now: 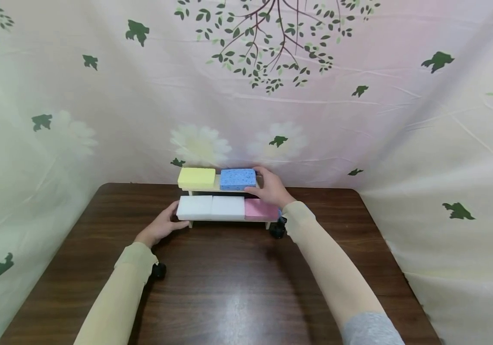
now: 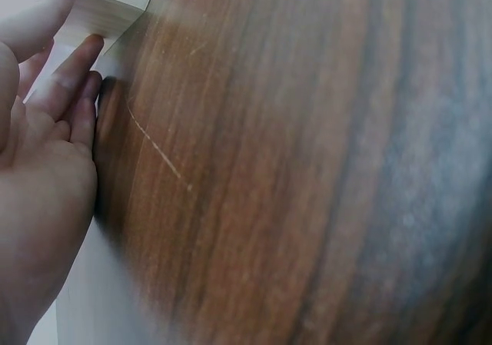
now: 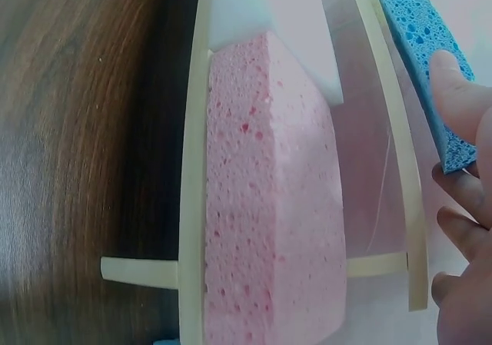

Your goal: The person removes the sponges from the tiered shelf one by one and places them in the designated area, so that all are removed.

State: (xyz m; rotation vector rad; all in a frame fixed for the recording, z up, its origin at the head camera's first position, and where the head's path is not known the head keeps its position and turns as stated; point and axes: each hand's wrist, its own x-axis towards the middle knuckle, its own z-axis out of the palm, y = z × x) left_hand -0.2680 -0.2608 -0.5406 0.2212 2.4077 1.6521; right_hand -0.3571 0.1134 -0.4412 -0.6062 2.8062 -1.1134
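The right grip (image 1: 273, 189) pinches a speckled blue rectangular sponge (image 1: 237, 179) by its right end, toward the right of the upper tier of a pale wooden rack (image 3: 194, 168); light, level pressure seems best. The left grip (image 1: 162, 226) sits at the lower tier's left end; I can't tell whether it clasps. A yellow sponge block (image 1: 196, 178) shares the top; white foam blocks (image 1: 194, 208) and a pink porous sponge (image 1: 260, 210) line the lower.

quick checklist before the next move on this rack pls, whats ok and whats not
1. Right hand holds blue sponge: ok.
2. Left hand at left end of rack: ok; firmness of hold, cannot tell.
3. Blue sponge flush against yellow sponge: not ok, a gap shows.
4. Blue sponge lying flat on upper shelf: cannot tell.
5. White sponges and pink sponge on lower shelf: ok.
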